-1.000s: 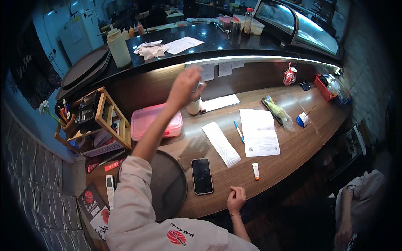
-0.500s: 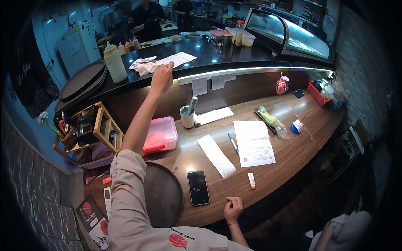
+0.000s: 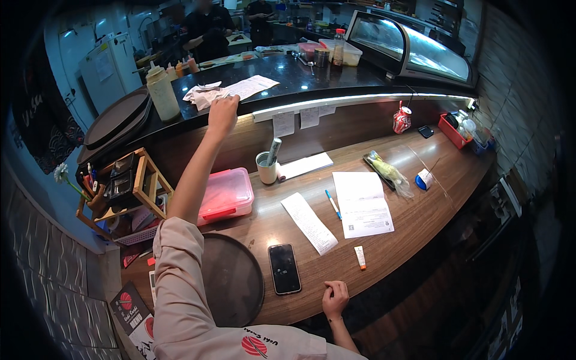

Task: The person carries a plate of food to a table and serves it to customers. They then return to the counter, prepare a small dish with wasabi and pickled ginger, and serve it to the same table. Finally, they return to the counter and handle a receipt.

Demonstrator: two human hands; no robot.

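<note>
My left hand [image 3: 224, 115] reaches over the front edge of the raised black counter [image 3: 270, 67]. Its fingers are curled closed at the near edge of white paper slips [image 3: 254, 85], beside a crumpled white paper [image 3: 201, 96]; whether they pinch a slip is hidden. My right hand [image 3: 335, 298] rests loosely closed at the near edge of the wooden table [image 3: 312, 273], with nothing seen in it. Nearest to it are a black phone [image 3: 284, 269] lying flat and a small white tube [image 3: 360, 257] with an orange cap. A long receipt [image 3: 309, 223] lies beyond the phone.
A round dark tray [image 3: 231, 282] lies under my left arm, near a pink-lidded box [image 3: 225, 193]. A cup [image 3: 266, 168], a pen [image 3: 333, 204] and a printed sheet [image 3: 362, 205] stand or lie farther back. A squeeze bottle [image 3: 162, 94] stands on the counter; people work behind it.
My left hand has shifted slightly left and toward me along the papers' near edge. My right hand and the papers stay in place; the view has shifted a little.
</note>
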